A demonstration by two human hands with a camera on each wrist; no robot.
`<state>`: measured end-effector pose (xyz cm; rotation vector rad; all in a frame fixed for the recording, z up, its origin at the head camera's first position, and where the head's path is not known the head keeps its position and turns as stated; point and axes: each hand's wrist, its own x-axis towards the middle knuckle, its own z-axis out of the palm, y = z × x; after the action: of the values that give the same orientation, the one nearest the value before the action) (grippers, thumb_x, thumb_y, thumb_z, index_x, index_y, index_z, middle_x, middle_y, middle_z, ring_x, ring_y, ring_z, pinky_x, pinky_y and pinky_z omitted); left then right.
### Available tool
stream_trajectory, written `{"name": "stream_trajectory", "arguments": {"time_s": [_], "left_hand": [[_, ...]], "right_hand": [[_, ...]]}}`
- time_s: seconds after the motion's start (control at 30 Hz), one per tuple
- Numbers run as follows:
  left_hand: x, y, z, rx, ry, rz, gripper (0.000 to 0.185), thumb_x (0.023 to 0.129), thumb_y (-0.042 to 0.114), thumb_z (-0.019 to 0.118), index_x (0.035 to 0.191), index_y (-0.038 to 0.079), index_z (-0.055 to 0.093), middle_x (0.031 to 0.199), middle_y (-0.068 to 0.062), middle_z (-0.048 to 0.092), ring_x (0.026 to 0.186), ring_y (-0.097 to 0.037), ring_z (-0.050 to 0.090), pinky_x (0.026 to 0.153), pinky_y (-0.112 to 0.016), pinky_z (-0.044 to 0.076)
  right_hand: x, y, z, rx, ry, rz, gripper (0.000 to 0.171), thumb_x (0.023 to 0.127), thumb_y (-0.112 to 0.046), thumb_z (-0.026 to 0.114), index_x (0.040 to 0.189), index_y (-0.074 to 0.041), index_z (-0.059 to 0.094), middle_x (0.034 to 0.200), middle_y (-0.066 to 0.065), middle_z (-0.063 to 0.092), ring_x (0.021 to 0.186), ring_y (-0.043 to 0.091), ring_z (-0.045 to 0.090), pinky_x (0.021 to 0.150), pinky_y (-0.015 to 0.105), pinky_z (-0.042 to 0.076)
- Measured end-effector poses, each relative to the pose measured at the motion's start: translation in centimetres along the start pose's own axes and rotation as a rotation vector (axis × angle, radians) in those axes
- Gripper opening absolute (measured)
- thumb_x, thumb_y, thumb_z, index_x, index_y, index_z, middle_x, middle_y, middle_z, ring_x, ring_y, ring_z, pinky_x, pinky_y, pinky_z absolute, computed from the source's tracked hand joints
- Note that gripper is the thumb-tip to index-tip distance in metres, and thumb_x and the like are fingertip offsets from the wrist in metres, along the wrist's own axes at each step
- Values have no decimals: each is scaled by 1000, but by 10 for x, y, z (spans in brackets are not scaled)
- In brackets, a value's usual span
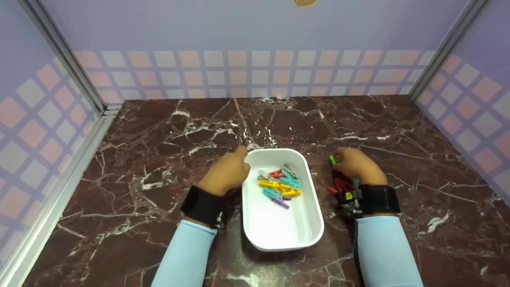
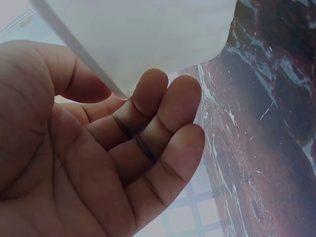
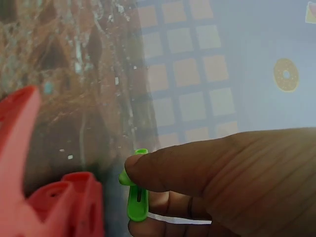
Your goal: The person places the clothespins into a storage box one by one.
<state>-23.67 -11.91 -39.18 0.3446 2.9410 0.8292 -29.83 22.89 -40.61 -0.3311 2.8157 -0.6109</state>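
A white plastic tray [image 1: 275,229] stands on the marble-patterned surface between the hands. My left hand [image 1: 227,171] grips its far left rim, thumb on one side of the wall and curled fingers [image 2: 180,98] on the other. Inside the tray lies a loose heap of clothespins, among them yellow [image 1: 269,184], teal, red and purple ones. To the right of the tray, my right hand [image 1: 360,164] pinches a green clothespin [image 3: 138,205] between thumb and fingers. Red clothespins [image 1: 343,184] lie below that hand, partly hidden by the wrist.
A bit of teal [image 1: 354,182] shows beside the red clothespins under the right wrist. Tile-patterned walls [image 1: 255,71] close off the back and both sides. A metal frame strip [image 1: 79,159] runs along the left edge. Small white flecks dot the surface behind the tray.
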Motion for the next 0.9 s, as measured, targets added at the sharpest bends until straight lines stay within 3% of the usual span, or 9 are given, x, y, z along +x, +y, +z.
{"name": "stream_trajectory", "arguments": {"time_s": [0.3,0.43,0.57,0.67,0.9], "left_hand": [[1,-1,1,-2,-11,-15,36,95,13,44,129,2,47,110,-25,66,97,-37,65,87,-50,51],[1,-1,1,-1,-7,-13,34,95,13,44,127,2,48,109,-25,66,96,-37,65,86,-51,51],[0,-1,1,-8,-1,-11,32,95,13,45,125,3,48,109,-24,66,96,-37,65,87,-50,50],[-1,-1,0,-7,3,-10,31,95,13,45,124,3,49,108,-24,67,97,-37,65,87,-50,50],[-1,0,0,-18,-3,-20,33,94,13,45,126,3,49,109,-24,66,97,-36,65,88,-50,50]], "right_hand": [[-14,-10,-15,25,48,-85,39,84,-5,59,121,7,59,108,23,65,91,34,59,81,53,47],[-22,-22,-23,69,67,-110,30,83,-3,56,113,3,61,91,13,60,74,25,51,68,42,43],[-26,-36,-27,67,111,-179,28,85,-2,57,112,3,62,91,13,60,77,27,52,72,43,44],[-29,-47,-29,31,147,-241,34,88,-4,61,121,4,61,102,17,65,90,31,59,82,49,47],[-35,-69,-29,-14,180,-307,36,90,-5,64,124,4,60,107,19,63,94,33,58,84,50,47]]}}
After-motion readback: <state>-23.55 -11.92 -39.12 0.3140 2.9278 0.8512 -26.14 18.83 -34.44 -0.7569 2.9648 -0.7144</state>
